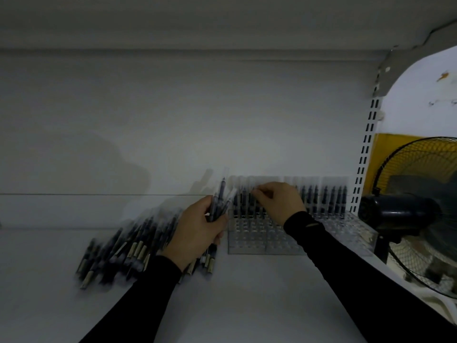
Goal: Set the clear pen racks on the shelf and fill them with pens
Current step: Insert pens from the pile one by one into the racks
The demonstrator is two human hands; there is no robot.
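My left hand (pixel 195 231) is curled round a small bundle of pens (pixel 220 201), their capped ends fanning up and to the right out of my fist, just left of the clear pen racks (pixel 252 237). My right hand (pixel 278 201) is up over the back of the left rack, fingers bent and pinching the top of one pen (pixel 252 194) that stands upright among the others there; the picture is blurred, so I can't say whether that pen is fully seated in its hole. Both my forearms are in black sleeves (pixel 346 258), reaching in from the bottom edge. The racks sit side by side on the white shelf (pixel 247 293), pushed toward its right end, and the back rows hold a line of standing pens (pixel 324 198) with dark barrels and clear caps, while the nearer rows of holes show open. To the left of my left hand, a loose heap of pens (pixel 123 251) lies flat on the shelf, spread in a slanted pile with pale label ends pointing toward me; some of it runs under my left wrist. Behind everything is the shelf's plain white back panel (pixel 173 120), and another board (pixel 197 21) runs overhead. At the right, a slotted metal upright (pixel 366 149) rises beside the racks, and beyond it stands a fan (pixel 420 209) with a black wire cage and a dark motor housing, against a yellow surface.
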